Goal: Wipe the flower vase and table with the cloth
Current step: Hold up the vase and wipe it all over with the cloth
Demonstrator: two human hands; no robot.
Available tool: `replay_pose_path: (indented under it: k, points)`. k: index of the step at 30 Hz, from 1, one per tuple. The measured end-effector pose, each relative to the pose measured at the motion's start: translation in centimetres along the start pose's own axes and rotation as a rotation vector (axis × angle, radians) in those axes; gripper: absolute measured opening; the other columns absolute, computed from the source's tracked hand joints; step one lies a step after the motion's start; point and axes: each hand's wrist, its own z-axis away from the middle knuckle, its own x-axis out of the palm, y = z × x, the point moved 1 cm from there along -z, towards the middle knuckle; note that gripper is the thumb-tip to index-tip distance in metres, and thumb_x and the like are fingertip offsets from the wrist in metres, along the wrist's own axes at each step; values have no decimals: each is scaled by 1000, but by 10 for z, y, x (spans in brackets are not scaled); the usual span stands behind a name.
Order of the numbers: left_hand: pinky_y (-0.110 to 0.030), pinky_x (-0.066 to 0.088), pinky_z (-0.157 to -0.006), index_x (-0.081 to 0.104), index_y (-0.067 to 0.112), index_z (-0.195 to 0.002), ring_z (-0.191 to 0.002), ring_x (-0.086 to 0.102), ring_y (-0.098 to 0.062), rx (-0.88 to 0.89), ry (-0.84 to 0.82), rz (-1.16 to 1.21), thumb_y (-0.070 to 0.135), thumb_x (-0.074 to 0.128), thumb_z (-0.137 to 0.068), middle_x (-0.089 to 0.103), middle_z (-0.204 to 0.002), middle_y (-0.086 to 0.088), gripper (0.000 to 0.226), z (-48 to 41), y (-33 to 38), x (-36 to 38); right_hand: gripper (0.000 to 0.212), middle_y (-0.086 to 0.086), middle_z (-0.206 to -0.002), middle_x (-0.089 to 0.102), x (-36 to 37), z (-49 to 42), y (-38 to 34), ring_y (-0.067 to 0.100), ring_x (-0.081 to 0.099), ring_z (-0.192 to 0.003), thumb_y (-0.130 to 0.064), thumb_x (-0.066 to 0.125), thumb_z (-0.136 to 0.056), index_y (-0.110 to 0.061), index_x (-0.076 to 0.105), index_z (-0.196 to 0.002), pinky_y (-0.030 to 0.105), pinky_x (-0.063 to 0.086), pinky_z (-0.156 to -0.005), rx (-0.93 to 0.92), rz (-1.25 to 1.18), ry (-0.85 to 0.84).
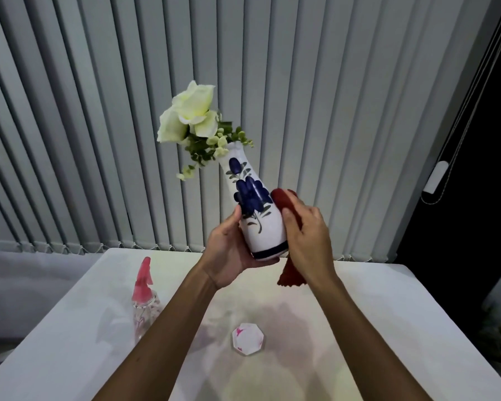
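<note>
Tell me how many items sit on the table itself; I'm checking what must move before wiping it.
2: a pink-topped spray bottle at the table's left side, and a small octagonal dish near the middle. Arms may hide more.

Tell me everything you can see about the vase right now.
The vase is a glossy white bottle shape, ceramic by its look, painted with dark blue flowers and a blue band near the base. It is held in the air above the table, tilted with its neck leaning left. White flowers and greenery stick out of its mouth. The left hand cups its base and side; the right hand presses a red cloth against its right side.
</note>
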Motion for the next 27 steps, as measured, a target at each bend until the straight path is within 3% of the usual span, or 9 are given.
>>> replay_pose_path:
  k: [2,5,9,11,15,19,22,24,27]
  points:
    - [-59,54,-78,49,18,-138,-118,56,-45,9,-39,26,50,45,-87,54,-140,-14,61,0,0,-1,39,-5,-111,49,0,-1,-3,15,53,-104,-38,42,-99,-44,42,-137,32,49,-85,-8,-21,22]
    - [-62,53,-82,47,18,-140,-114,61,-38,52,-48,9,51,42,-88,54,-139,-16,61,0,-4,-6,40,0,-116,52,-2,24,-10,17,52,-99,-35,46,-97,-39,45,-136,27,50,-73,-301,140,123]
    - [-46,57,-75,50,16,-137,-108,66,-30,54,-3,-20,54,44,-85,60,-132,-16,65,6,-7,-3,42,7,-118,51,0,32,2,26,55,-90,-30,56,-94,-37,47,-134,33,54,-71,-691,378,180]
    - [-43,59,-70,55,16,-130,-98,69,-27,40,21,19,52,50,-79,65,-122,-13,62,6,-8,-1,36,5,-115,54,-5,19,-2,23,55,-90,-32,50,-96,-37,50,-132,33,53,-70,-616,313,135]
    - [-41,59,-64,61,20,-117,-88,70,-27,57,50,51,48,55,-74,70,-107,-7,51,6,-6,2,38,-4,-111,51,-3,-3,-5,14,55,-98,-38,43,-98,-38,46,-137,31,53,-85,-157,-24,-46]
    - [-41,58,-69,51,16,-135,-101,65,-28,72,29,11,50,55,-77,61,-125,-13,68,6,0,4,38,3,-116,53,-10,17,-7,21,54,-93,-32,51,-96,-37,49,-134,28,51,-73,-546,169,28]
    - [-49,56,-79,49,15,-138,-115,57,-36,26,-39,13,48,49,-85,55,-134,-20,63,9,5,2,41,4,-119,51,-12,23,10,25,55,-90,-28,58,-93,-39,49,-131,33,53,-69,-773,339,64]
    - [-58,53,-84,45,15,-141,-122,51,-41,-4,-109,99,39,50,-88,49,-141,-18,58,9,6,-2,37,1,-117,51,-13,14,5,21,55,-96,-33,52,-95,-43,49,-130,34,54,-73,-582,200,68]
    - [-59,56,-73,45,18,-139,-119,54,-45,30,-123,51,28,53,-88,50,-141,-15,52,8,2,-2,36,-5,-112,50,-9,-3,-3,6,55,-98,-36,46,-97,-53,45,-129,35,53,-87,-216,-103,3]
